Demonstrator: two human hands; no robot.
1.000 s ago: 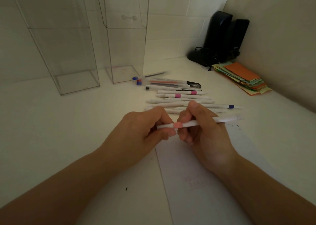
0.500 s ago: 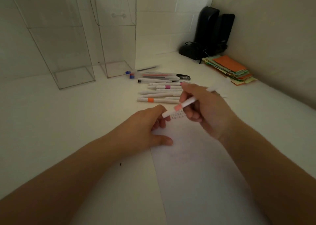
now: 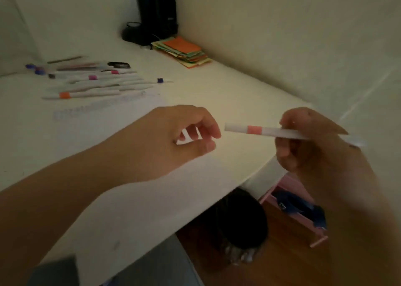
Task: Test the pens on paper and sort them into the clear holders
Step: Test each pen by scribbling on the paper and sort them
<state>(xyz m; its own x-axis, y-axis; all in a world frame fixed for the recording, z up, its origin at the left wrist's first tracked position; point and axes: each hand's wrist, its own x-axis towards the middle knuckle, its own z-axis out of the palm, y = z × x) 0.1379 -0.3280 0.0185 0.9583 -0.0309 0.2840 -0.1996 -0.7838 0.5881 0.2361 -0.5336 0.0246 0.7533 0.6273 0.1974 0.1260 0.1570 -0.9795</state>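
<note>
My right hand (image 3: 314,149) grips a white pen with a pink band (image 3: 253,129), held level out past the table's right edge, its blunt end pointing left. My left hand (image 3: 180,138) hovers over the white table just left of that end, fingers loosely curled and holding nothing. A row of several white pens with coloured bands (image 3: 93,83) lies at the far left. The sheet of paper (image 3: 91,120) with faint scribbles spreads out in front of them. The clear holders are out of view.
Black speakers (image 3: 156,9) stand in the back corner beside a stack of coloured paper (image 3: 184,51). The table edge (image 3: 258,172) runs diagonally under my hands. Below it are a dark round bin (image 3: 238,216) and a pink box (image 3: 299,212) on a wooden floor.
The view has swung to the right and the holders have left the frame. My right hand has carried the pink-banded pen rightward off the paper, and my left hand has lifted from the sheet.
</note>
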